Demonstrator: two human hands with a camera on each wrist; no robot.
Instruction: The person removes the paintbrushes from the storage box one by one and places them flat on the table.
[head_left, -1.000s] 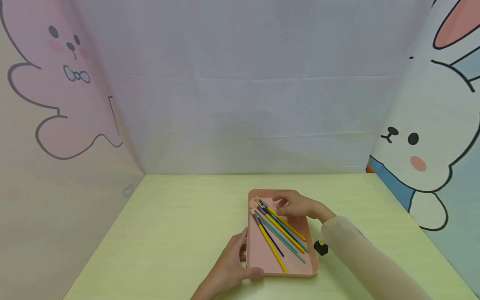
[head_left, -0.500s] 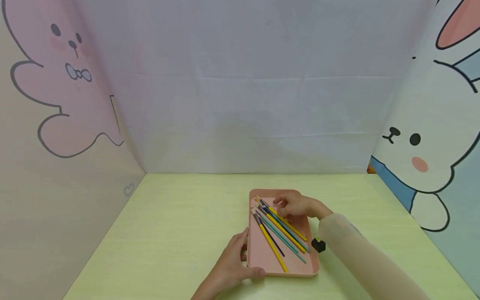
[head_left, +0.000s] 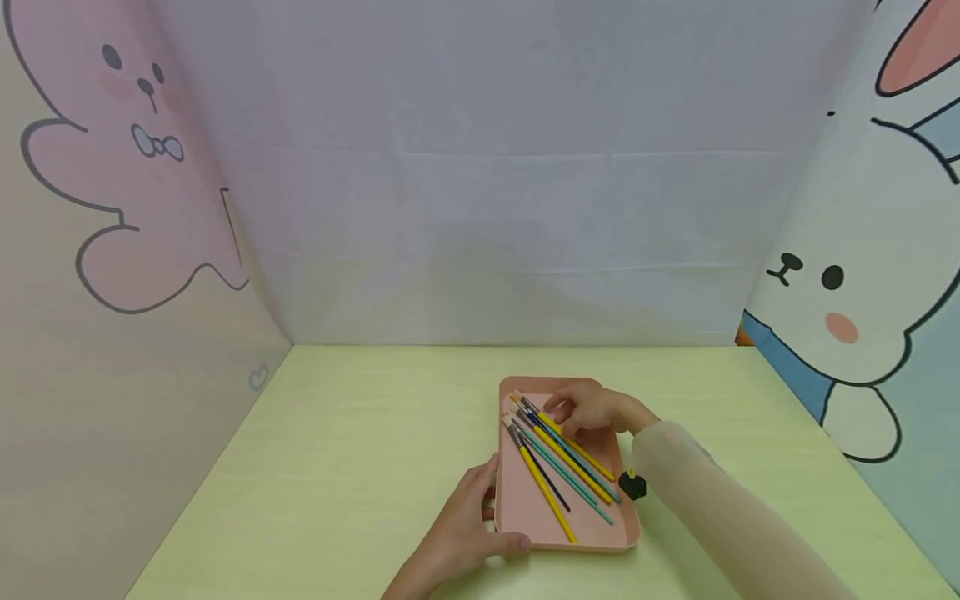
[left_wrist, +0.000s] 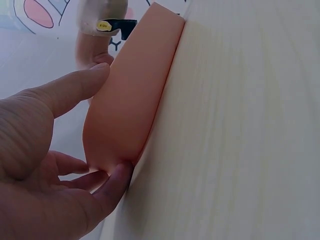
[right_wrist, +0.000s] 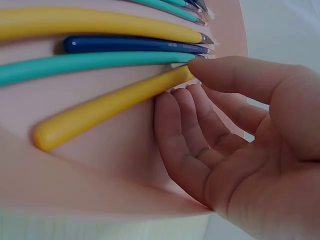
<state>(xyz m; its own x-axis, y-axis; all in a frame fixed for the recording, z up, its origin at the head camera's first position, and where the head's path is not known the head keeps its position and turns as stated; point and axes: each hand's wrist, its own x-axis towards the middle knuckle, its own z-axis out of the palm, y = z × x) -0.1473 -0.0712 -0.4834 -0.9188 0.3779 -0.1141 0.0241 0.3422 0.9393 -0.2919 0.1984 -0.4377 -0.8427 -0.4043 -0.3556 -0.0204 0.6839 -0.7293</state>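
A pink tray [head_left: 517,517] lies on the table with several paintbrushes in it, their handles yellow, teal and dark blue. My left hand [head_left: 461,529] grips its near left corner, thumb at the front edge and fingers along the left side. The tray's outer wall [left_wrist: 130,95] fills the space between thumb and fingers in the left wrist view. Over the right side of the tray, my right hand [head_left: 596,408] pinches the rightmost yellow paintbrush [right_wrist: 110,112]. The thumb tip overlaps its upper part, and the fingers curl along the other side. The brush still lies slanted in the tray.
Teal paintbrushes [head_left: 562,467] and another yellow paintbrush [head_left: 547,492] lie slanted beside the gripped one. A small black object [head_left: 632,485] sits by the right sleeve. The pale table [head_left: 360,433] meets cloth walls [head_left: 487,250] with cartoon animals at the sides.
My right hand has shifted slightly toward the near side and its fingers have drawn in around the yellow paintbrush. The left hand keeps its place on the tray.
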